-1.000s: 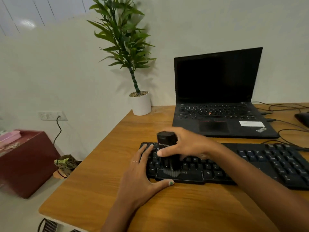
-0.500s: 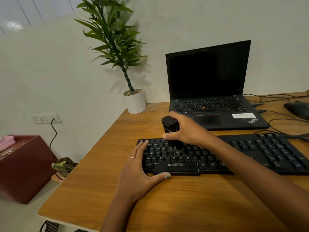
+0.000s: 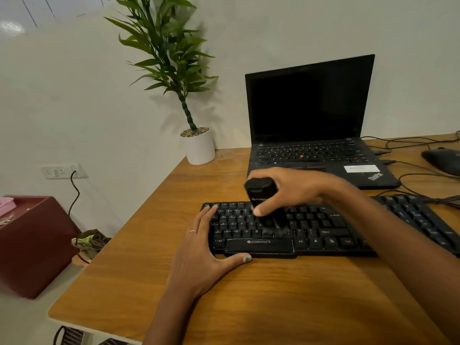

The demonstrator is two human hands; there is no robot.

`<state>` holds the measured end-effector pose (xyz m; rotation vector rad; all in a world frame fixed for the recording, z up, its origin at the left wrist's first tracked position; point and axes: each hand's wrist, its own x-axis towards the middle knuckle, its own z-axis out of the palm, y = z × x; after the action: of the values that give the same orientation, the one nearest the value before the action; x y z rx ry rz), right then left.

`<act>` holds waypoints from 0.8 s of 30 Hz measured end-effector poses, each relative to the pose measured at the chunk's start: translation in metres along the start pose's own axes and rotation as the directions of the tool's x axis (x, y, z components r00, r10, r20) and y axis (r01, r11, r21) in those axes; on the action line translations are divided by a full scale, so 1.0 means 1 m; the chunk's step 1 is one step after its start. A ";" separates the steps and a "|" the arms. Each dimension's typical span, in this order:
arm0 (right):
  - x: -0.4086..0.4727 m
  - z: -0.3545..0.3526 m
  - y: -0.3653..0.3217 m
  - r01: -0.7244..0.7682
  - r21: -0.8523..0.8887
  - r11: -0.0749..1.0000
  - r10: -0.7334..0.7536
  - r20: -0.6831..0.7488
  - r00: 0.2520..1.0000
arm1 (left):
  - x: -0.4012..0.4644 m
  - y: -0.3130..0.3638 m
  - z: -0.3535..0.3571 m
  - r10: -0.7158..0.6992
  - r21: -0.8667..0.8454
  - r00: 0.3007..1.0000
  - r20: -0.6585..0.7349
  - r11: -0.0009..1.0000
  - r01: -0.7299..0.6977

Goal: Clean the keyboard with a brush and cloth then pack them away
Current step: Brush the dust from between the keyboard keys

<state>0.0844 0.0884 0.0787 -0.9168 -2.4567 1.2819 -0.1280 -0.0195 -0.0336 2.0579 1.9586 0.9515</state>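
The right hand (image 3: pixel 296 189) has its fingers wrapped round a black brush (image 3: pixel 261 192), bristles down on the keyboard (image 3: pixel 323 227). The left hand (image 3: pixel 199 255) lies flat, fingers apart (thumb along the keyboard's front edge), on the wooden bench (image 3: pixel 273 300).

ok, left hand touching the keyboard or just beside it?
Touching. Head view: left hand lies flat at the keyboard left end, fingers on the keys, thumb against its front edge.

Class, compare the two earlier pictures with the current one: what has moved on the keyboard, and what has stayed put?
The right hand, gripping the brush throughout, carried it from the front rows near the space bar back toward the upper rows, then forward again to the middle rows. The left hand stayed flat, steadying the keyboard's left end. Nothing was let go; the keyboard did not shift on the desk.
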 end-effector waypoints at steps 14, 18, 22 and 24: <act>-0.009 0.001 0.000 0.116 -0.002 0.993 -0.115 0.105 0.988 | -0.001 0.001 0.001 0.009 0.011 1.000 0.003 1.000 -0.009; 0.003 0.032 0.000 0.193 0.068 0.979 -0.191 -0.027 0.981 | -0.001 0.001 0.002 0.024 0.009 1.000 -0.012 1.000 -0.023; 0.005 0.033 -0.002 0.193 0.082 0.978 -0.189 -0.051 0.981 | -0.001 0.002 0.000 0.021 0.006 1.000 -0.012 1.000 -0.020; -0.002 0.016 0.000 0.152 0.021 0.988 -0.152 0.001 0.988 | -0.001 0.002 0.001 0.012 0.013 1.000 0.000 1.000 -0.012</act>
<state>0.0782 0.0770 0.0696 -0.7079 -2.4573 1.2546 -0.1258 -0.0210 -0.0334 2.0791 1.9596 0.9431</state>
